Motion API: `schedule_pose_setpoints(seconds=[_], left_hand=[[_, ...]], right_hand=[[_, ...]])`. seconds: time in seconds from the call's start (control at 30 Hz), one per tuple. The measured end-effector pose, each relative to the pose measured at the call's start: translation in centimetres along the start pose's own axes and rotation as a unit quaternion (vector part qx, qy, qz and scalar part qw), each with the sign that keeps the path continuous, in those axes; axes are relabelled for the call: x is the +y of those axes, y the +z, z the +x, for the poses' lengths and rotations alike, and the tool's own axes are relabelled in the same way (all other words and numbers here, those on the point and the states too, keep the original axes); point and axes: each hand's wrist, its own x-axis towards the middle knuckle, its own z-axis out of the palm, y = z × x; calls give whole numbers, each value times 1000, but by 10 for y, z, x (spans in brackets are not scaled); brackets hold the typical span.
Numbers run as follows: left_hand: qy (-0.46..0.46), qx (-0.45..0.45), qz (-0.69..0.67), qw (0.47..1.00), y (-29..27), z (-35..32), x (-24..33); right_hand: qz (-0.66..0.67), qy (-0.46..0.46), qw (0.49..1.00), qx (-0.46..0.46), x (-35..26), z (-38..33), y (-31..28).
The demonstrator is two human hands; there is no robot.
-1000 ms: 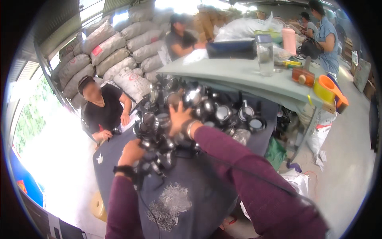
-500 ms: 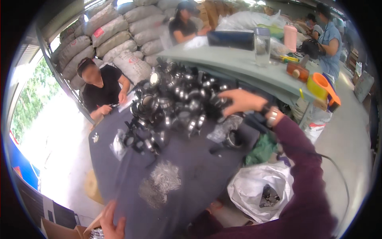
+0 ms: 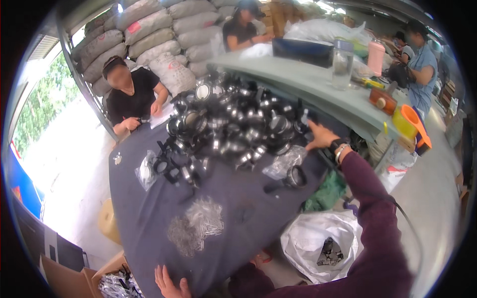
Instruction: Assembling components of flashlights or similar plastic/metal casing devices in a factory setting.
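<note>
The right hand (image 3: 322, 136), right of the frame's centre, is open, its fingers and thumb spread apart at the right edge of a large heap of round silver-and-black pieces with dark handle-like parts (image 3: 233, 124); whether the fingertips touch the nearest pieces cannot be told. The left hand (image 3: 171, 284), at the lower edge left of centre, is also open, fingers parted, over the edge of a dark grey cloth-covered work surface (image 3: 139, 213); contact with the cloth is hard to judge.

The heap fills the centre and upper centre, its pieces jumbled at all angles, some rims shining; parts of it are blurred. A single black ring-shaped piece with a dark handle (image 3: 296, 176) lies right of centre, just beside a crumpled clear plastic bag (image 3: 285, 161). A smaller clear bag (image 3: 145, 170) lies at the heap's left. Below centre is a mound of small, slender, pale pieces (image 3: 204, 218).

At lower right stands an open white sack (image 3: 294, 243); at lower left, an open brown cardboard box (image 3: 64, 278). A long grey-green table (image 3: 278, 69) crosses the upper right. At upper left, a black-shirted co-worker (image 3: 136, 97) sits before stacked pale sacks (image 3: 149, 32).
</note>
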Motion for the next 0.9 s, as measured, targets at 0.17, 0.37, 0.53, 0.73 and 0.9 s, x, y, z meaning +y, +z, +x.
schedule_pose_setpoints(seconds=[0.17, 0.37, 0.53, 0.73, 0.9], left_hand=[[17, 21, 61, 998, 3, 0, 3], [-36, -12, 38, 999, 9, 12, -1], [-36, -6, 44, 998, 2, 3, -11], [-5, 12, 31, 999, 3, 2, -12], [-11, 33, 39, 999, 8, -6, -17]], right_hand=[[67, -114, 990, 44, -26, 79, 19], [33, -59, 997, 35, -30, 133, 39], [92, -155, 983, -29, -46, 116, 28], [124, -253, 922, 266, -50, 10, -5], [245, -322, 891, 206, -84, -201, 57]])
